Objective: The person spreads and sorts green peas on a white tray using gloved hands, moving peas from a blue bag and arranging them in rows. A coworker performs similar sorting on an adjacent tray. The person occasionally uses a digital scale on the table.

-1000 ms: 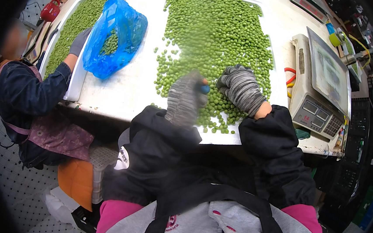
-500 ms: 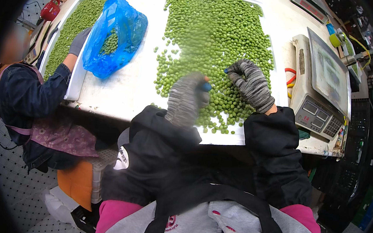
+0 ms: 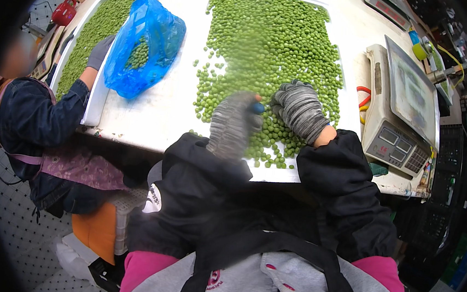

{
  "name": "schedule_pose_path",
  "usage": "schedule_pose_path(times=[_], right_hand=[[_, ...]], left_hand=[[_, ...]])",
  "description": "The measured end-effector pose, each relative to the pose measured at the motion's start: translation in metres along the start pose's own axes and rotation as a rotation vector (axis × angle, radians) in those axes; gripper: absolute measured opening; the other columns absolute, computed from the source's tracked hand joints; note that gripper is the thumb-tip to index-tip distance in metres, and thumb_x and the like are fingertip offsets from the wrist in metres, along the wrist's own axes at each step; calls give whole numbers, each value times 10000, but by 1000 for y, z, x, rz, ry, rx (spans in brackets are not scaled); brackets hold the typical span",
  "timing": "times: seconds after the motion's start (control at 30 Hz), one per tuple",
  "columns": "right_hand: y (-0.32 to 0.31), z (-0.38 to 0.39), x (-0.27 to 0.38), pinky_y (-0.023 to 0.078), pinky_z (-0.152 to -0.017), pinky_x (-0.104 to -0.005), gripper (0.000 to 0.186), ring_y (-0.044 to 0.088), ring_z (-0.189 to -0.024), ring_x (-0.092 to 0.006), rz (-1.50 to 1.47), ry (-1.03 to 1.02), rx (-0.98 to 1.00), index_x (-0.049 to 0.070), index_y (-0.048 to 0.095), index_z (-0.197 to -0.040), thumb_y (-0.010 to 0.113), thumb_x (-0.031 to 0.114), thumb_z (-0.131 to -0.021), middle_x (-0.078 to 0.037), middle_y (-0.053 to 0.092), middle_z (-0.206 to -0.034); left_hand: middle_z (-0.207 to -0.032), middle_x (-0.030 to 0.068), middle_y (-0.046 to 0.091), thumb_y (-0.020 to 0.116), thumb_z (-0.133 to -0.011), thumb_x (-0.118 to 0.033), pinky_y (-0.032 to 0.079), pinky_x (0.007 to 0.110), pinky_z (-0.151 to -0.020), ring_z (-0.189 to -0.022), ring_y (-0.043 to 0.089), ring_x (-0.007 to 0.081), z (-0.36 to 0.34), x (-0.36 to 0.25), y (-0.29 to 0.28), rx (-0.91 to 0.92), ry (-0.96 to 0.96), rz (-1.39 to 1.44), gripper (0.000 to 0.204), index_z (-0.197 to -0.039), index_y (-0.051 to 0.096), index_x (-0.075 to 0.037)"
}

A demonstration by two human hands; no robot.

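Note:
Loose green peas lie spread over a white tray in front of me. Above its near part is my left hand, in a grey striped glove with a blue cover on one fingertip. Its fingers curl inward, slightly blurred; anything inside them is hidden. My right hand, gloved alike, rests among the peas just to the right, knuckles up. Its fingers are bent down and closed, and what they pinch, if anything, is out of sight.
Left of my tray lies a blue plastic bag holding peas. Beyond it a co-worker's gloved hand is at another white tray of peas. A weighing scale stands close on the right, with red and yellow handles beside it.
My right hand has shifted left, nearer my left hand, and its fingers have turned down toward the peas. My left hand has stayed almost in place.

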State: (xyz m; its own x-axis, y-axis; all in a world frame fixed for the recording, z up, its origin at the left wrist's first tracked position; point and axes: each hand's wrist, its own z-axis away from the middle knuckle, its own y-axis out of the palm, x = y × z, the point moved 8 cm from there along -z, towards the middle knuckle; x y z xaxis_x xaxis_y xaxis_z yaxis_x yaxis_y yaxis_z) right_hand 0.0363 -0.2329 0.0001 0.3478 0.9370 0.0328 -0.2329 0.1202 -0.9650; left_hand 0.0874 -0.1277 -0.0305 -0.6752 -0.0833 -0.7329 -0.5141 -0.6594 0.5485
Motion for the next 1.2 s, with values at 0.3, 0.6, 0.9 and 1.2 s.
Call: schedule_pose_path(times=[0.3,0.6,0.9,1.2], right_hand=[[7,5,-34,445,-744,-415,159,563,-818,-317,-340,133,-129,39,625,-840,609,184,-777,-138,600,-825],[-14,21,-37,458,-719,-345,125,566,-767,-254,-843,78,-431,13,613,-861,634,110,-785,-116,588,-807],[-56,34,1,468,-738,-302,167,585,-793,-187,-806,-190,-437,14,618,-899,669,75,-753,-78,606,-827],[-7,11,-20,452,-771,-382,147,574,-813,-275,-211,68,-76,99,673,-839,649,130,-698,-88,634,-826]], left_hand=[[-832,59,546,626,-819,-295,465,234,-537,-660,516,125,0,1,-2,12,31,-1,286,-935,579,-38],[-813,49,558,586,-845,-270,441,232,-527,-629,511,120,-1,0,2,-7,-14,-63,267,-977,580,-38],[-777,36,521,525,-905,-141,403,210,-511,-595,471,102,7,-15,27,320,179,-315,148,-959,571,-11],[-815,25,500,658,-803,-237,434,216,-523,-627,478,87,-4,4,4,59,-60,217,320,-1008,531,-27]])
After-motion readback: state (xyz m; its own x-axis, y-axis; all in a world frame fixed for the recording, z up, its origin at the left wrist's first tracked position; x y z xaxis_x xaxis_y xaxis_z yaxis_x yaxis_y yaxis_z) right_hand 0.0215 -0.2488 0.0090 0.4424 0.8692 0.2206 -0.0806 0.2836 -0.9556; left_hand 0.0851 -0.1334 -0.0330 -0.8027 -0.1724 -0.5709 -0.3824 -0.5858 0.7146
